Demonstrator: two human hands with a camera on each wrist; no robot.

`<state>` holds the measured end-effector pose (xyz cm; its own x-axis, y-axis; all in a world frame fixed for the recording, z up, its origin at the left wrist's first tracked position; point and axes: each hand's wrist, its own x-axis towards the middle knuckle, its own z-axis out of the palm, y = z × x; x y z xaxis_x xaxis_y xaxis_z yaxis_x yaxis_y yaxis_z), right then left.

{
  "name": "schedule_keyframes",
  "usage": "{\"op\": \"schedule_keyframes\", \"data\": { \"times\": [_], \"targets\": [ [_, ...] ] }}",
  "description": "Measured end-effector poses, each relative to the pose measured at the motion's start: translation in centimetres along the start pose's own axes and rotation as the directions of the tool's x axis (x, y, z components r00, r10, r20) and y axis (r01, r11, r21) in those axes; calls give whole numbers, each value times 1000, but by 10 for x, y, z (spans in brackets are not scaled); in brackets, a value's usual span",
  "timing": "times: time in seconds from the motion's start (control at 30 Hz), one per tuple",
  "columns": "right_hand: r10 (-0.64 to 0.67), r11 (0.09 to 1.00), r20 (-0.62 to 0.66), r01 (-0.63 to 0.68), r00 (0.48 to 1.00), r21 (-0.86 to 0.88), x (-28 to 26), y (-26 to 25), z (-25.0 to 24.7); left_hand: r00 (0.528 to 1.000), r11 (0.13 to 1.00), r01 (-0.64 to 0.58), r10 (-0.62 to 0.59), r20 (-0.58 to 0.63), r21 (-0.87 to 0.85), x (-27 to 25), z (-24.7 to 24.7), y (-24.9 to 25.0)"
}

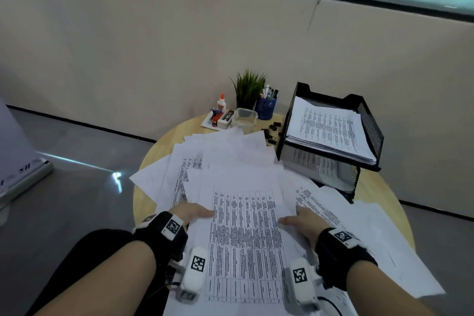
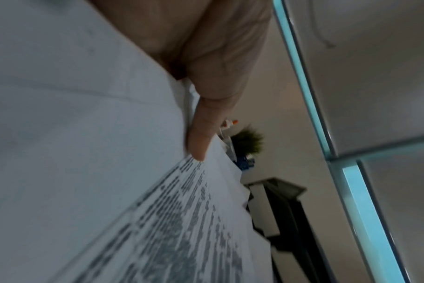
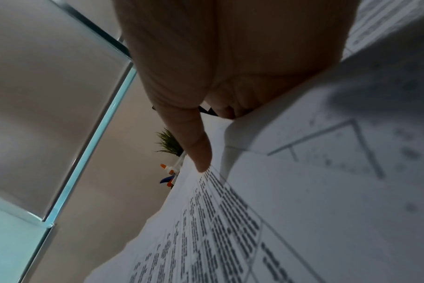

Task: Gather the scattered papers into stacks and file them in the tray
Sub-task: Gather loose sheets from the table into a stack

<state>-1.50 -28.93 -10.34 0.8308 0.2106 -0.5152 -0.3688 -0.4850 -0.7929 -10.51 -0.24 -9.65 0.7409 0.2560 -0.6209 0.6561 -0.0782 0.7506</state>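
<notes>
On the round wooden table (image 1: 145, 209) I hold a stack of printed table sheets (image 1: 246, 233) by its two sides. My left hand (image 1: 196, 213) pinches the left edge, thumb on top (image 2: 201, 137), fingers hidden under the sheets (image 2: 170, 229). My right hand (image 1: 298, 220) pinches the right edge the same way, its thumb (image 3: 196, 149) lying on the top page (image 3: 230, 229). More loose papers (image 1: 225, 154) lie fanned out beyond and beside the stack. The black mesh two-tier tray (image 1: 370, 120) stands at the far right, with papers in both tiers.
At the table's back stand a glue bottle (image 1: 221, 102), a small green plant (image 1: 248, 88), a blue pen cup (image 1: 266, 108), a clear plastic box (image 1: 245, 117) and loose black binder clips (image 1: 273, 131). Sheets (image 1: 389, 244) overhang the right rim. Grey floor lies to the left.
</notes>
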Motion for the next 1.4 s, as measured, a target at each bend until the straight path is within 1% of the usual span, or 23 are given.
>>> {"op": "schedule_keyframes", "data": {
  "times": [0.03, 0.1, 0.13, 0.2, 0.27, 0.33, 0.4, 0.47, 0.53, 0.6, 0.7, 0.8, 0.87, 0.9, 0.97, 1.0, 1.07, 1.13, 1.2, 1.3, 1.4],
  "targets": [
    [-13, 1000, 14, 13, 1000, 1, -9, -5, 2, 999, 999, -41, 41, -35, -4, -8, 2, 1],
    [-50, 998, 32, 49, 998, 29, -23, -10, 3, 986, 985, -151, 144, -88, -79, -7, 4, -2],
    [-71, 994, 50, 67, 996, 83, -28, -11, 3, 978, 970, -200, 189, -89, -136, -8, 3, -2],
    [-126, 963, 91, 100, 988, 250, -41, -15, 2, 952, 918, -302, 280, -119, -257, -22, -1, 5],
    [-181, 909, 111, 123, 977, 398, -48, -20, -1, 926, 870, -376, 363, -103, -320, -38, -8, 13],
    [-201, 874, 120, 122, 972, 470, -59, -30, -4, 883, 815, -452, 467, -50, -362, -57, -16, 22],
    [-230, 855, 128, 137, 965, 501, -69, -41, -6, 847, 777, -512, 529, -61, -366, -62, -24, 27],
    [-267, 840, 132, 164, 955, 517, -81, -53, -9, 821, 765, -544, 570, -31, -343, -71, -30, 37],
    [-316, 818, 110, 212, 943, 534, -90, -66, -14, 787, 730, -570, 617, 6, -377, -86, -32, 51],
    [-376, 787, 73, 277, 924, 552, -100, -81, -23, 753, 697, -608, 658, 1, -380, -98, -32, 65],
    [-500, 728, -15, 429, 866, 535, -115, -109, -41, 702, 642, -676, 710, -52, -362, -107, -34, 93],
    [-590, 669, -159, 590, 791, 452, -123, -135, -54, 679, 583, -717, 709, -192, -382, -111, -31, 127],
    [-634, 626, -236, 668, 737, 404, -129, -147, -58, 642, 540, -757, 720, -264, -367, -108, -25, 143],
    [-644, 605, -258, 686, 720, 403, -130, -150, -58, 621, 517, -774, 734, -275, -365, -105, -20, 148],
    [-642, 590, -298, 703, 707, 396, -127, -148, -58, 622, 509, -771, 732, -279, -383, -103, -9, 154],
    [-626, 603, -319, 701, 712, 380, -124, -144, -56, 638, 527, -759, 720, -273, -382, -104, -3, 154],
    [-584, 639, -336, 674, 739, 371, -113, -133, -49, 672, 572, -734, 691, -268, -366, -96, 5, 148],
    [-551, 666, -312, 633, 774, 395, -103, -121, -41, 697, 615, -716, 661, -280, -330, -85, 13, 138],
    [-522, 690, -295, 599, 800, 406, -94, -114, -35, 706, 635, -709, 641, -302, -307, -72, 19, 130],
    [-505, 682, -325, 601, 799, 417, -84, -113, -27, 714, 629, -700, 606, -351, -337, -64, 24, 129],
    [-503, 654, -363, 620, 785, 434, -85, -126, -28, 704, 591, -710, 602, -377, -382, -66, 25, 135]
  ]
}}
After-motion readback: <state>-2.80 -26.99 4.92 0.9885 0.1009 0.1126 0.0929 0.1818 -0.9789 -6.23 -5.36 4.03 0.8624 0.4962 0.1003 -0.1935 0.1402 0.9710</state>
